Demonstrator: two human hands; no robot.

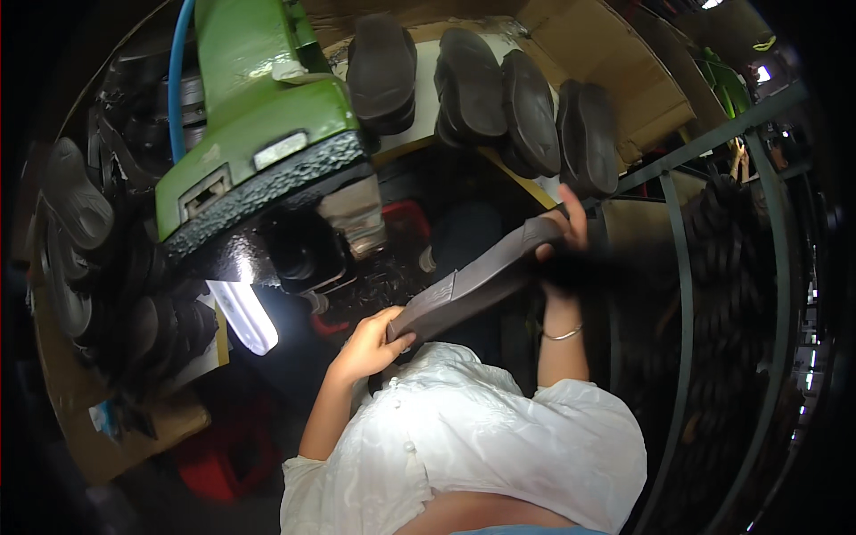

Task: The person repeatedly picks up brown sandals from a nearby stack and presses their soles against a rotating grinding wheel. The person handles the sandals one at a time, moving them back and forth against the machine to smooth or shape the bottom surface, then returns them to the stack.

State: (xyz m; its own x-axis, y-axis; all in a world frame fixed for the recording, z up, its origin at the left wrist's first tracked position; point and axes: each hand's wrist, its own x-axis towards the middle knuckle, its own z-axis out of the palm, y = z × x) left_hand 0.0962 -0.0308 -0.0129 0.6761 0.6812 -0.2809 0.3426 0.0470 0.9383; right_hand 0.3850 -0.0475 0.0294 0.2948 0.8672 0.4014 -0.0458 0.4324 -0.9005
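A dark brown shoe sole (473,276) is held aslant in front of my body, its right end raised higher than its left. My left hand (367,346) grips the low end, thumb along the near side. At the upper end, my right hand (566,234) has its fingers round the sole, with one finger pointing up. A dark, blurred shape (593,272) lies beside my right hand; I cannot make out what it is. To the left of the sole stands a green machine head (267,98), close to my left hand but apart from it.
A lit white lamp (245,316) hangs under the machine, and a blue hose (176,80) runs along it. Several soles (468,85) rest on a cardboard-lined surface at the back. More soles (80,201) are piled at left. A metal rack (682,267) stands at right.
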